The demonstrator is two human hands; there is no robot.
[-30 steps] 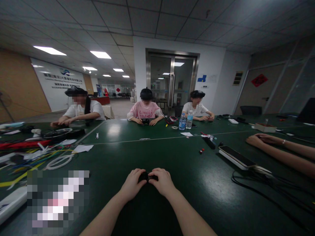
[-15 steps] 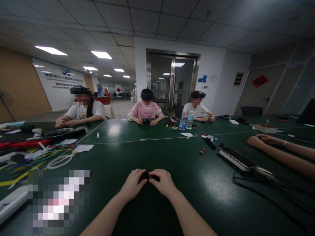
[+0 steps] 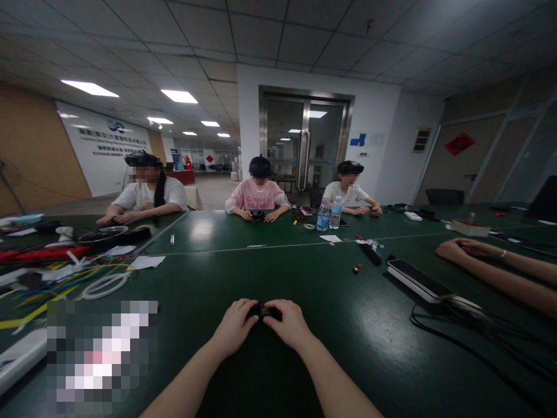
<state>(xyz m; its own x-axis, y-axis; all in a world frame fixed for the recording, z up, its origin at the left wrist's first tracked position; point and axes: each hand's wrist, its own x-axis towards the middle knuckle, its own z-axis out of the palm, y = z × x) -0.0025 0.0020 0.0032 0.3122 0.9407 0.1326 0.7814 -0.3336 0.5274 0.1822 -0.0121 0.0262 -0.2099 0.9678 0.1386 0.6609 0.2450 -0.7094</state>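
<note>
A co-worker's hand [image 3: 376, 207] sits slightly farther right; left hand [image 3: 234, 326] and right hand [image 3: 288, 323] pinch a black object [image 3: 263, 313], which uneven pressure could dislodge.

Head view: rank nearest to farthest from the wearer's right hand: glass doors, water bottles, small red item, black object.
1. Black object: at the right hand's fingers, between both hands.
2. Small red item: ahead, to the right.
3. Water bottles: past the table seam; too close to rank between them.
4. Glass doors: background, beyond the table.
</note>
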